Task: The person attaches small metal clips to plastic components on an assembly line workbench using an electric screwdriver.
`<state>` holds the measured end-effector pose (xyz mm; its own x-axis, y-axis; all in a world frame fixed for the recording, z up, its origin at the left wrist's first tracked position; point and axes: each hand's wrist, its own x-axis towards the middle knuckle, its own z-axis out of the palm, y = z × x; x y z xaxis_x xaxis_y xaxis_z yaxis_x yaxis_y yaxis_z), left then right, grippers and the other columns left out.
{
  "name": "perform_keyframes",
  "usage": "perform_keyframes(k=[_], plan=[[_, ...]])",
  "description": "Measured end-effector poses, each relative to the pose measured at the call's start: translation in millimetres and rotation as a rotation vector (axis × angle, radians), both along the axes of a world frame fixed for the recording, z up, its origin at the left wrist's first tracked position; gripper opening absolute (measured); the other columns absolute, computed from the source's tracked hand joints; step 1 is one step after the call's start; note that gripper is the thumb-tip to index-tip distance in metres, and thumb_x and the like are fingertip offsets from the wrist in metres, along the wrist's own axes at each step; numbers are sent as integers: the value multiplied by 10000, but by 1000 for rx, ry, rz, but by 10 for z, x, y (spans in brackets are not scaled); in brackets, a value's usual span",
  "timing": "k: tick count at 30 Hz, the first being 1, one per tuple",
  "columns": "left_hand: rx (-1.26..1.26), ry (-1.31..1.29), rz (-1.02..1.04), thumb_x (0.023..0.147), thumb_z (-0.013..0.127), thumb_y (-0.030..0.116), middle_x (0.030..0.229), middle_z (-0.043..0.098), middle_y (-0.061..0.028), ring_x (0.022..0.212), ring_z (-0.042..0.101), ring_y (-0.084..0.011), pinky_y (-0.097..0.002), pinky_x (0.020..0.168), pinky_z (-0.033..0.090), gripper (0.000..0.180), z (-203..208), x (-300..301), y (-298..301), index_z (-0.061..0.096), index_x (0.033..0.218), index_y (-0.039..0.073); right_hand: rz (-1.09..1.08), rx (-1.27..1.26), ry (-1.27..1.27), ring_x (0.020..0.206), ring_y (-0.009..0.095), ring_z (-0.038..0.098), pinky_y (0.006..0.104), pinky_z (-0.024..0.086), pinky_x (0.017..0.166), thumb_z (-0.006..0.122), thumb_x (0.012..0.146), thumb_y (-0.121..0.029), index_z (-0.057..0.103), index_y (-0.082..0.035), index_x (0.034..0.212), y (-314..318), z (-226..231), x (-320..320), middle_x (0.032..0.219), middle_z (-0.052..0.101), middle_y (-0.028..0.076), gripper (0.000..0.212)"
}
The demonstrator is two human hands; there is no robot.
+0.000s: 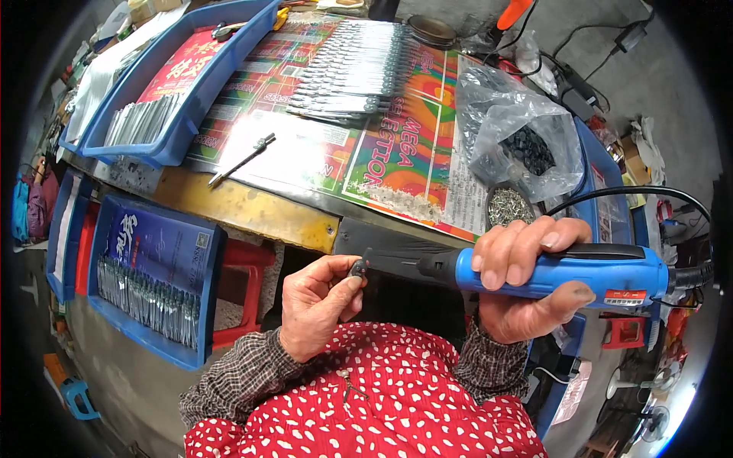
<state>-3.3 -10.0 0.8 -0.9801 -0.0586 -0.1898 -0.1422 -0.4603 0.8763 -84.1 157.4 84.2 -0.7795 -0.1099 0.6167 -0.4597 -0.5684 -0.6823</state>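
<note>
Nearest, above a red spotted apron (382, 397), I have the left hand (317, 309) pinching a dark part (356, 269) between thumb and forefinger, probably to leave its end exposed. My right hand (515, 314) wraps a blue tool (599, 273), fingers over, thumb under, likely for steadiness. Both hands face inward, the tool level, its nose near the part. Beyond, one rod (243, 159) lies before many aligned rods (351, 69), perhaps for order.
</note>
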Motion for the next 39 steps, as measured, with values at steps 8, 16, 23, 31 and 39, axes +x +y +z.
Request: perform_keyframes(k=[8, 16, 23, 31, 39], plan=[[167, -113, 8, 863, 530, 19, 747, 578, -39, 568, 510, -54, -163, 472, 415, 188, -19, 42, 69, 546, 1041, -41, 114, 15, 11, 553, 192, 529, 343, 456, 520, 690, 756, -390, 405, -41, 970, -74, -22, 5, 659, 506, 74, 498], [234, -203, -29, 867, 522, 38, 851, 565, -64, 599, 507, -87, -184, 445, 379, 137, 0, 46, 82, 530, 991, -20, 280, -24, 41, 591, 235, 551, 383, 452, 536, 758, 697, -226, 456, -13, 981, -112, -64, -25, 691, 543, 112, 467], [345, -285, -40, 883, 512, 66, 727, 545, -60, 537, 485, -69, -180, 417, 379, 118, 59, -7, 126, 522, 933, -41, 276, 8, 53, 587, 220, 544, 363, 454, 535, 749, 716, -232, 442, -9, 993, -152, -80, 7, 704, 537, 112, 470], [227, -316, -60, 880, 535, 86, 675, 549, -54, 512, 474, -65, -178, 415, 381, 99, 18, -42, 151, 530, 874, -12, 250, 175, 226, 526, 147, 497, 304, 451, 527, 571, 824, -469, 368, -39, 975, -177, -96, -55, 669, 467, 48, 499], [213, -291, 5, 861, 554, 76, 605, 541, -44, 458, 453, -57, -172, 400, 355, 108, 24, -59, 198, 521, 846, -25, 269, 194, 238, 521, 150, 501, 302, 454, 519, 565, 826, -472, 367, -30, 971, -214, -128, -74, 669, 468, 52, 507]])
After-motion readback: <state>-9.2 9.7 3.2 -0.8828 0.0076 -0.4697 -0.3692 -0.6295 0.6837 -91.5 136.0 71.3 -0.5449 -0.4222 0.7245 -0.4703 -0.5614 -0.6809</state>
